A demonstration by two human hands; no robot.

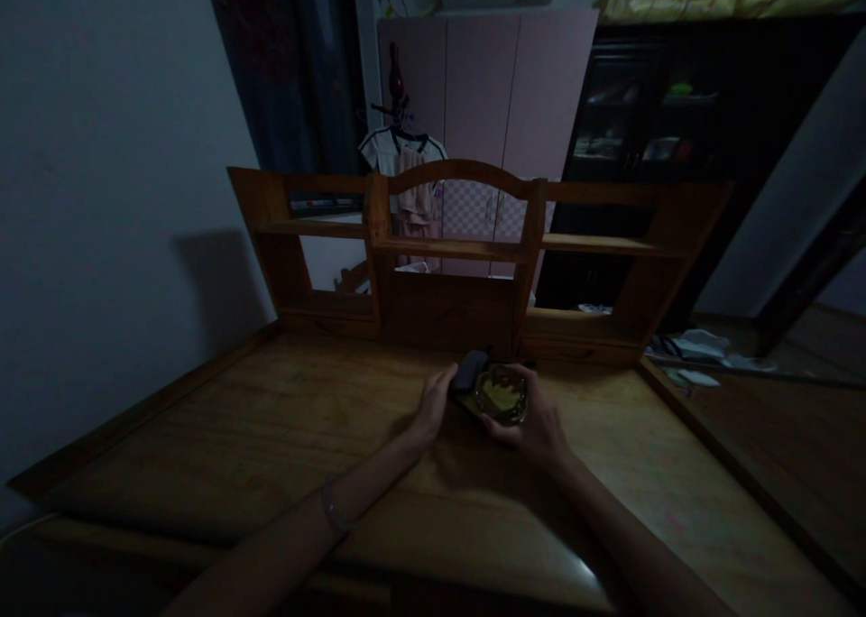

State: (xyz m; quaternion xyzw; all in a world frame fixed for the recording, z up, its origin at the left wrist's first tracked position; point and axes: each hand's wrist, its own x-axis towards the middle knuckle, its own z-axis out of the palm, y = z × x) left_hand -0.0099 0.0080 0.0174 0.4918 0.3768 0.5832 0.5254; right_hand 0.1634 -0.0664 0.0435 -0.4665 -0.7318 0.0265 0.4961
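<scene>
In the dim light both my hands meet over the far middle of a wooden desk (271, 437). My right hand (534, 423) is curled around a small round dish (502, 393) with something yellowish in it. My left hand (433, 405) grips a dark oblong object (468, 372) that lies against the dish's left side. I cannot make out what the dark object is. A thin bracelet (333, 507) sits on my left wrist.
A wooden shelf unit (453, 247) stands along the desk's back edge, just behind my hands. A grey wall is on the left. Behind are a pink wardrobe (487, 85), hanging clothes (409, 193) and a dark cabinet (642, 130). Papers (704, 346) lie at right.
</scene>
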